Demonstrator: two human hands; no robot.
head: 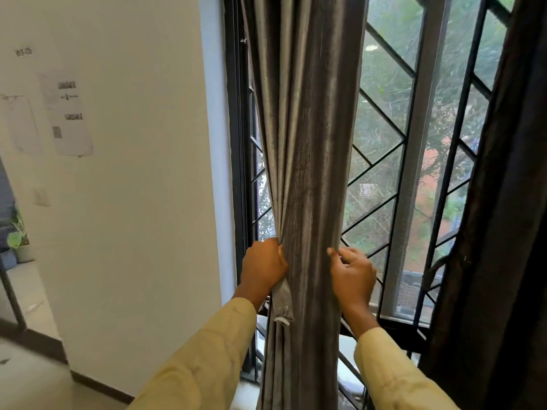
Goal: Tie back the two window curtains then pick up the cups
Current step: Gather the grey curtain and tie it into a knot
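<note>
Yellow sleeves [207, 359] lead to the left hand [263, 269] clenching the grey curtain [307, 161] mid-frame; right hand [352, 275] loose-fingered beside it. Nothing tied yet; dark curtain [503, 232] and cups remain.

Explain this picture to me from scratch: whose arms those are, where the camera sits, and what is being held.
There is no machine here. One wide-angle camera is worn on a person's head and looks forward and down, so the two arms in pale yellow sleeves reaching up from the bottom edge are the wearer's own.

They stand at a window with a black diagonal grille. In the middle hangs a grey curtain, gathered into a narrow bundle. The left hand is closed on the bundle's left edge, with a strip of fabric hanging below the fist. The right hand is at the right edge with its fingers loosely curled; a firm grip cannot be confirmed.

A second, darker curtain hangs at the far right. On the white wall to the left are some printed sheets. No cups are in view.
</note>
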